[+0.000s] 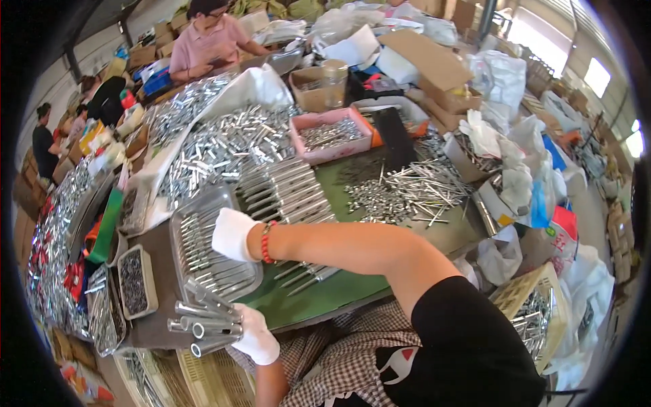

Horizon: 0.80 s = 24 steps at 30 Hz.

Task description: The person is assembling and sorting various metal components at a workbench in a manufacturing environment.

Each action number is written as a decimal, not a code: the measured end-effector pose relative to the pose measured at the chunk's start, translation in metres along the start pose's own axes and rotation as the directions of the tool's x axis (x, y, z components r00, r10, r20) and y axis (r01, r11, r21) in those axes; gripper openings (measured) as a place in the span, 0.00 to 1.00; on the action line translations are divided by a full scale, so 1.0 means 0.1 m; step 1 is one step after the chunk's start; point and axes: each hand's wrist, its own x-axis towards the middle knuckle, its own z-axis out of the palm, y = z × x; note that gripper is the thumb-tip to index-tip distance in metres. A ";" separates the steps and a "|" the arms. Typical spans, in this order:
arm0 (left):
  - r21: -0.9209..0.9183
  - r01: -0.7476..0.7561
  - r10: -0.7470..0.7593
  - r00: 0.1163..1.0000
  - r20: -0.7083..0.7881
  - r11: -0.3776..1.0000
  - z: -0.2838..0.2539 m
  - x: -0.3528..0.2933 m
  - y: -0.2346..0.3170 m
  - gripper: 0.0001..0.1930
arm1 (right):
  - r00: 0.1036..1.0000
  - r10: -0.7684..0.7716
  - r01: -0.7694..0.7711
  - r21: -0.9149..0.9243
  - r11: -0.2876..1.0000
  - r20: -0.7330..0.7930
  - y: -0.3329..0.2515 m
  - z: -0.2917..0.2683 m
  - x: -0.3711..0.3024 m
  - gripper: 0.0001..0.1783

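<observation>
My left hand [256,336], in a white glove, grips a bundle of shiny metal tubes [210,322] at the table's near edge, their open ends pointing left. My right hand [232,234], also gloved, with a red bead bracelet at the wrist, reaches across to a grey plastic tray [178,224]. Its fingers are hidden under the glove's back, so a grip cannot be seen. Thin metal rods [193,244] lie side by side in the tray. Right of it, a row of thicker metal tubes [298,193] rests on the green tabletop [298,305], partly behind my right forearm.
A large heap of short metal tubes [230,146] lies beyond the tray. A pink box [332,154] of small parts and piles of pins [427,190] sit farther right. A small tub of dark screws [137,281] stands left. Across the table, a person in pink [203,47] handles something.
</observation>
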 end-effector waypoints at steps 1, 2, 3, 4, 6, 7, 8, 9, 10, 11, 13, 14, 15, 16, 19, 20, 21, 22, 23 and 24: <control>-0.008 0.000 0.001 1.000 0.019 1.000 0.04 -0.02 0.03 0.03 | 1.000 0.003 -0.003 0.000 1.000 0.006 0.00 -0.01 -0.01 0.07; -0.200 0.043 -0.037 0.999 0.031 0.979 0.05 -0.05 0.08 0.05 | 1.000 0.017 -0.017 0.011 1.000 0.012 -0.03 -0.01 0.01 0.07; -0.382 0.092 -0.076 0.995 0.057 0.920 0.11 -0.09 0.19 0.06 | 0.999 0.037 -0.037 0.021 0.999 0.021 -0.04 -0.02 0.00 0.07; -0.290 0.043 -0.049 0.999 -0.014 0.956 0.22 -0.15 0.30 0.08 | 0.996 0.055 -0.057 0.031 0.998 0.066 -0.04 -0.04 0.01 0.08; -0.366 0.091 -0.087 0.996 0.027 0.926 0.23 -0.16 0.35 0.09 | 0.995 0.082 -0.084 0.040 0.996 0.060 -0.05 -0.01 0.03 0.08; -0.435 0.143 -0.130 0.990 0.060 0.889 0.24 -0.17 0.37 0.09 | 0.994 0.087 -0.090 0.041 0.995 0.059 -0.05 0.01 0.03 0.09; -0.432 0.141 -0.127 0.990 0.061 0.891 0.26 -0.21 0.46 0.09 | 0.994 0.089 -0.092 0.044 0.995 0.055 -0.07 0.01 0.04 0.09; -0.370 0.134 -0.139 0.990 0.015 0.919 0.35 -0.28 0.61 0.08 | 0.997 0.054 -0.056 0.028 0.998 0.063 -0.08 -0.02 0.02 0.08; -0.305 0.130 -0.147 0.989 -0.033 0.943 0.40 -0.32 0.68 0.08 | 0.997 0.018 -0.019 0.013 1.000 0.073 -0.09 -0.03 0.01 0.08; -0.300 0.125 -0.142 0.989 -0.035 0.946 0.32 -0.26 0.61 0.08 | 0.998 0.017 -0.018 0.017 1.000 0.067 -0.10 -0.08 0.00 0.08; -0.633 0.317 -0.307 0.943 0.129 0.707 0.07 -0.02 0.26 0.07 | 0.987 0.150 -0.135 0.195 0.971 -0.064 -0.05 -0.20 -0.09 0.06; -0.217 0.030 0.007 0.986 0.164 0.976 -0.07 0.03 0.12 0.06 | 0.976 0.184 -0.144 0.286 0.947 -0.118 -0.02 -0.41 -0.28 0.05; -0.213 0.037 -0.005 0.988 0.151 0.976 0.03 -0.09 0.28 0.06 | 0.959 0.232 -0.158 0.372 0.915 -0.163 0.10 -0.67 -0.61 0.05; -0.255 0.073 -0.042 0.992 0.122 0.964 0.29 -0.29 0.60 0.05 | 0.916 0.228 -0.104 0.353 0.930 -0.330 0.23 -0.76 -0.90 0.05; -0.291 0.066 -0.037 0.994 0.104 0.954 0.34 -0.35 0.66 0.05 | 0.854 0.342 -0.169 0.414 0.895 -0.391 0.61 -0.97 -1.76 0.10; -0.297 0.088 -0.041 0.986 0.159 0.951 0.30 -0.34 0.66 0.06 | 0.859 0.361 -0.271 0.277 0.922 -0.363 0.71 -0.96 -2.05 0.09; -0.301 0.111 -0.046 0.976 0.215 0.947 0.27 -0.33 0.66 0.07 | 0.829 0.472 -0.371 0.336 0.866 -0.299 0.74 -0.97 -2.33 0.07; -0.258 0.105 -0.039 0.968 0.248 0.960 0.32 -0.37 0.74 0.08 | 0.808 0.552 -0.476 0.325 0.817 -0.205 0.78 -0.91 -2.62 0.07; -0.254 0.109 -0.047 0.970 0.239 0.961 0.30 -0.36 0.77 0.08 | 0.777 0.620 -0.566 0.309 0.764 -0.110 0.81 -0.79 -2.85 0.06; -0.261 0.143 -0.069 0.960 0.271 0.955 0.28 -0.35 0.78 0.07 | 0.740 0.672 -0.632 0.301 0.714 -0.039 0.78 -0.72 -3.04 0.06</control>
